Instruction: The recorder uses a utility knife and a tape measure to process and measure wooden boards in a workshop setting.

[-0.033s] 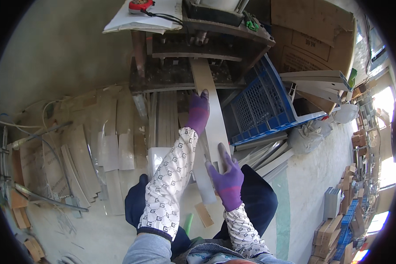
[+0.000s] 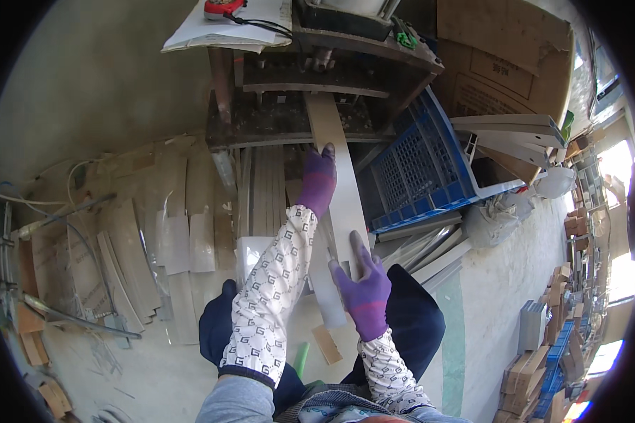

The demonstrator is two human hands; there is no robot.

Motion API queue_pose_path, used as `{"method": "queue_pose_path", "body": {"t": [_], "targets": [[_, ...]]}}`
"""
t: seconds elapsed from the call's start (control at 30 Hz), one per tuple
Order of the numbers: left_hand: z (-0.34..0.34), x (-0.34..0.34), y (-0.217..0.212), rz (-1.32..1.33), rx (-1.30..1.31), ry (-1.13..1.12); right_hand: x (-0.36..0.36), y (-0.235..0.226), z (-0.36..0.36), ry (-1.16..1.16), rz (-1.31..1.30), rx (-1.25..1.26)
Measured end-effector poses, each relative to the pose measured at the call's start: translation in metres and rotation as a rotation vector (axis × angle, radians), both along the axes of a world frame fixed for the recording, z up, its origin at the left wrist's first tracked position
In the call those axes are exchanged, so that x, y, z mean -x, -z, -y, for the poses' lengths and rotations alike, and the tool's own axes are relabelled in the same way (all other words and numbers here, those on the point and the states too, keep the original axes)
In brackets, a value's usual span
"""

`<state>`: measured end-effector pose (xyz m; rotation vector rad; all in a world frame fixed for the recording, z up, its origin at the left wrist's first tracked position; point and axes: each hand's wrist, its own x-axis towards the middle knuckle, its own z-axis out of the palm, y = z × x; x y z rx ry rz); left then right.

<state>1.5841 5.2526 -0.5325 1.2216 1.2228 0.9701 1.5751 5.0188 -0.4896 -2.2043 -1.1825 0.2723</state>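
A long, flat, pale metal strip (image 2: 346, 201) runs from a dark metal press (image 2: 261, 116) toward my body, its far end inside the press opening. My left hand (image 2: 319, 182), in a purple glove, grips the strip's left edge partway along, with the thumb on top and the other fingers mostly hidden. Around the near end is my right hand (image 2: 367, 289), also gloved in purple, its forefinger stretched along the strip and its thumb at the left side. Below that end, another pale strip (image 2: 326, 307) shows between my legs.
To the press's right, a blue plastic crate (image 2: 416, 162) stands tilted beside a large cardboard box (image 2: 504, 63). Long strips (image 2: 261, 190) lie under the press, and flattened cardboard (image 2: 130, 247) covers the floor at left. A red tape measure (image 2: 224, 8) rests on papers above.
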Motion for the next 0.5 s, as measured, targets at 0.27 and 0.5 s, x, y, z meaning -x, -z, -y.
{"method": "queue_pose_path", "body": {"t": [0.27,0.5], "targets": [[-0.001,0.000,0.002,-0.054,0.028,-0.009,0.004,-0.013,-0.003,0.041,-0.060,0.097],[-0.014,0.009,0.032,-0.126,-0.039,0.059,0.002,-0.009,0.011,-0.080,-0.022,0.149]]}}
